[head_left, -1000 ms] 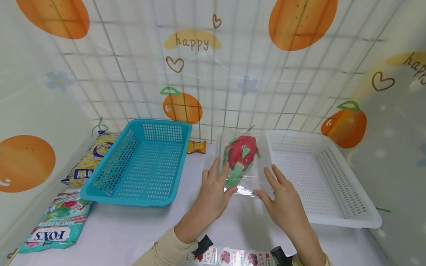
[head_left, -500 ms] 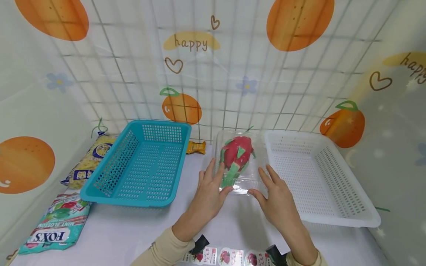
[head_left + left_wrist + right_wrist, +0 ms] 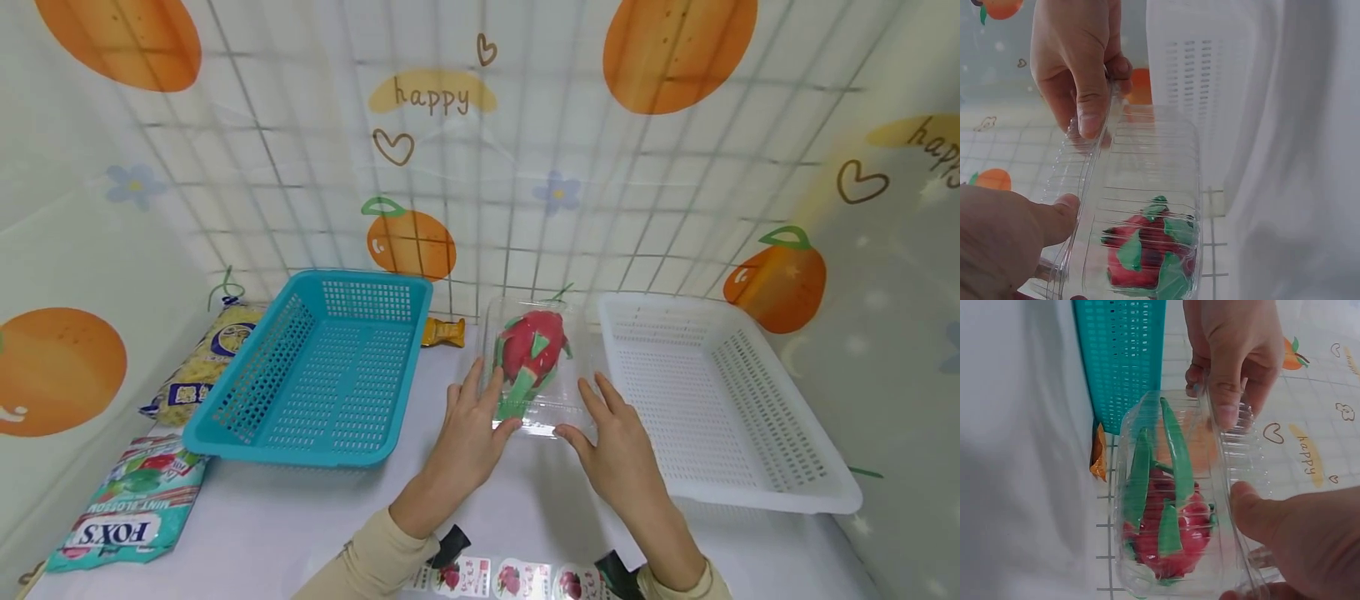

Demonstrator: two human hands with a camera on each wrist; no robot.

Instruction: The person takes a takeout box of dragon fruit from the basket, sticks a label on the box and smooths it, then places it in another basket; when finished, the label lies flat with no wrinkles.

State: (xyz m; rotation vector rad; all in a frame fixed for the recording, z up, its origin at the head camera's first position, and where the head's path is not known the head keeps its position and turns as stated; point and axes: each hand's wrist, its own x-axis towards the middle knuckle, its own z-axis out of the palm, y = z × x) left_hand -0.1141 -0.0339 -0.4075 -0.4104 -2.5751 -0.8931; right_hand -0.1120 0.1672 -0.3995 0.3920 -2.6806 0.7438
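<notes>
Inside a clear plastic clamshell box [image 3: 558, 408] lies a red dragon fruit [image 3: 536, 346] with green scales. My left hand [image 3: 467, 437] grips the box's near left corner, thumb at the front edge and fingers along the side. At the near right corner, my right hand [image 3: 618, 454] grips it the same way. In the left wrist view, both my left hand [image 3: 1004, 237] and my right hand [image 3: 1082, 56] pinch the box's rim [image 3: 1088, 181]. The right wrist view shows the lid down over the dragon fruit [image 3: 1172, 537].
A teal basket [image 3: 330, 454] stands to the left, a white basket [image 3: 780, 500] to the right. Noodle [image 3: 195, 367] and FOX'S candy [image 3: 127, 508] bags lie far left. A small orange packet [image 3: 444, 332] sits behind. A strip of labels [image 3: 521, 577] lies at the front edge.
Both hands have shifted slightly left together with the box, mostly in the first half second. The grip looks the same, and the baskets and bags have stayed put.
</notes>
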